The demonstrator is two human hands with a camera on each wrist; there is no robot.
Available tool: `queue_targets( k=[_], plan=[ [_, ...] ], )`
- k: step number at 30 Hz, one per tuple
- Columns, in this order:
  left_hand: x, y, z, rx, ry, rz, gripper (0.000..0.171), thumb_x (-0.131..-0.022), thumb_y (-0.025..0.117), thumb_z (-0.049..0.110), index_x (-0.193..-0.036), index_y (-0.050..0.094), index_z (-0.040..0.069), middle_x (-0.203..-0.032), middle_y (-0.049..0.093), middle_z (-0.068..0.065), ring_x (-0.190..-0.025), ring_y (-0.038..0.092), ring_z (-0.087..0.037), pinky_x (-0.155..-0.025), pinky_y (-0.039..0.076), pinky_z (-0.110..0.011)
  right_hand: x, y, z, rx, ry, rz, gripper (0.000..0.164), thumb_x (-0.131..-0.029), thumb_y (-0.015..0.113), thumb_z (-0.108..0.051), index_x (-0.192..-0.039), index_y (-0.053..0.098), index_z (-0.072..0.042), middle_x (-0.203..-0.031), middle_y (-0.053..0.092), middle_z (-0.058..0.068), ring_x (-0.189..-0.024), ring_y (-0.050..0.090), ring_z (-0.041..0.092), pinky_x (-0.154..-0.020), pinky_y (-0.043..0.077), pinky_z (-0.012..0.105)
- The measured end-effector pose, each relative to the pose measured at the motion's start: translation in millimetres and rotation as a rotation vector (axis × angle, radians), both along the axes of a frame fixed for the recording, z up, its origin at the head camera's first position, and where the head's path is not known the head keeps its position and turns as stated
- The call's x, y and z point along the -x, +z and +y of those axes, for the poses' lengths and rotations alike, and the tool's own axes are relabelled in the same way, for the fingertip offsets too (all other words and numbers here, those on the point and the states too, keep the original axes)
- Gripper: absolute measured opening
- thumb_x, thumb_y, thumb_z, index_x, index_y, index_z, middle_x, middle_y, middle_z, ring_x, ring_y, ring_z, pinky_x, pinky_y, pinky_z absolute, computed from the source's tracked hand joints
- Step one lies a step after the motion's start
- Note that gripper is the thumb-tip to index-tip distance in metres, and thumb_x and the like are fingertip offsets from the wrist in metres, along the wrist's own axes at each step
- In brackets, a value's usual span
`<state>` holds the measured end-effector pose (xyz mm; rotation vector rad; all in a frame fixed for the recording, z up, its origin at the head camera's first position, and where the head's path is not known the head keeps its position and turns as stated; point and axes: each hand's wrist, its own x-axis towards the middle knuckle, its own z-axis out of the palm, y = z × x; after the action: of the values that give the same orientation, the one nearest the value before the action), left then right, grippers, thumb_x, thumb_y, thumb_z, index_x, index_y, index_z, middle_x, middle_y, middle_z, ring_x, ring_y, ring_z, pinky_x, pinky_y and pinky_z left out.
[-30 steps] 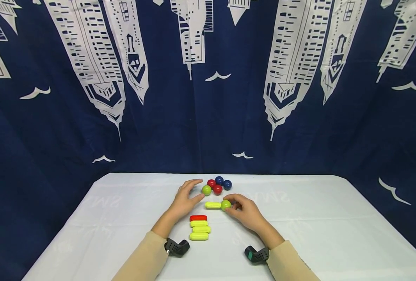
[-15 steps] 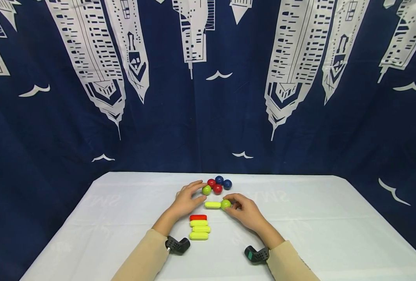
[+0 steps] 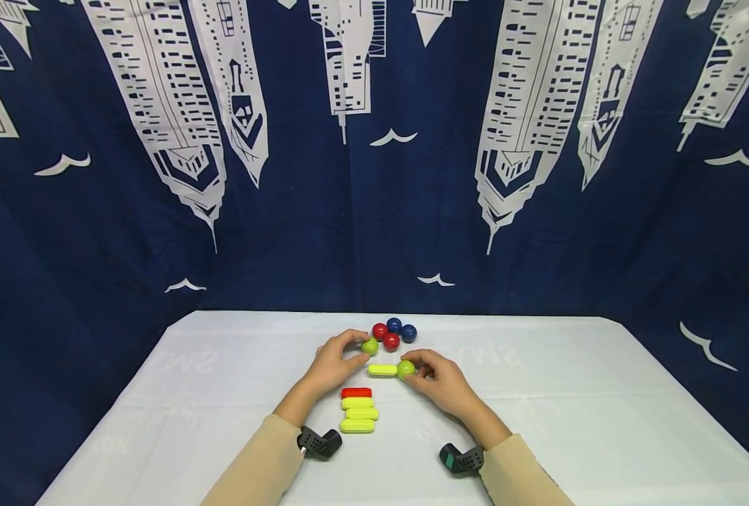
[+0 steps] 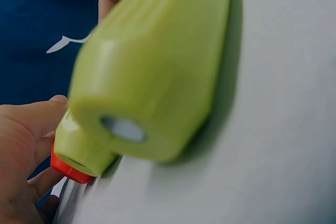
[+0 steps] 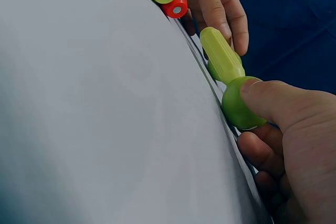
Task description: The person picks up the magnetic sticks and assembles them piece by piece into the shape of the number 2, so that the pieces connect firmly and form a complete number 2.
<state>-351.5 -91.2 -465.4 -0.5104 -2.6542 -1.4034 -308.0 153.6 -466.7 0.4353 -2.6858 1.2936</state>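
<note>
My right hand [image 3: 439, 379] pinches a green ball [image 3: 405, 370] between thumb and fingers. A yellow-green ridged rod [image 3: 382, 370] extends left from that ball, touching it end-on; both are low over the white table. My left hand [image 3: 333, 365] has thumb and index finger around another green ball [image 3: 369, 347], just behind the rod. In the right wrist view this ball is mostly hidden by the rod [image 5: 223, 53]. Nearer me lie several rods side by side: a red rod [image 3: 356, 393] at the back and yellow-green rods [image 3: 360, 414] before it. Metal discs show in their ends.
Behind the hands, two red balls [image 3: 391, 342] and two blue balls [image 3: 409, 333] sit in a cluster on the white table [image 3: 577, 400]. A dark blue curtain [image 3: 374, 211] with white buildings hangs behind the table's far edge.
My left hand has closed in on the green ball at the cluster's left. That ball has shifted slightly toward me and left, away from the red balls. The right hand stays put.
</note>
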Motion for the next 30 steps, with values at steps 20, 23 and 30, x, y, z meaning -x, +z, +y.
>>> queue_targets(
  k=[20, 23, 30],
  plan=[
    [-1.8, 0.6, 1.1, 0.119, -0.087, 0.087, 0.035, -0.091, 0.070, 0.016, -0.125, 0.069, 0.025, -0.128, 0.070, 0.003, -0.126, 0.060, -0.023, -0.104, 0.029, -0.054, -0.3, 1.2, 1.4, -0.024, 0.023, 0.017, 0.030, -0.087, 0.076, -0.016, -0.117, 0.069, -0.021, -0.106, 0.070, -0.002, -0.079, 0.055, 0.009, -0.071, 0.046, 0.021],
    [-2.3, 0.4, 1.0, 0.114, -0.082, 0.080, 0.032, -0.091, 0.070, 0.016, -0.122, 0.070, 0.025, -0.122, 0.073, 0.004, -0.123, 0.062, -0.023, -0.104, 0.030, -0.054, -0.2, 1.1, 1.3, -0.025, 0.019, 0.011, 0.030, -0.087, 0.076, -0.016, -0.117, 0.069, -0.021, -0.106, 0.069, -0.003, -0.079, 0.055, 0.009, -0.071, 0.046, 0.021],
    [-3.2, 0.4, 0.2, 0.072, -0.064, 0.075, 0.030, -0.088, 0.074, 0.017, -0.117, 0.069, 0.020, -0.110, 0.075, 0.001, -0.113, 0.067, -0.023, -0.107, 0.035, -0.056, 0.2, 0.4, 1.1, -0.011, 0.010, 0.017, 0.030, -0.087, 0.077, -0.016, -0.115, 0.070, -0.022, -0.105, 0.070, -0.004, -0.079, 0.055, 0.008, -0.070, 0.046, 0.021]
  ],
)
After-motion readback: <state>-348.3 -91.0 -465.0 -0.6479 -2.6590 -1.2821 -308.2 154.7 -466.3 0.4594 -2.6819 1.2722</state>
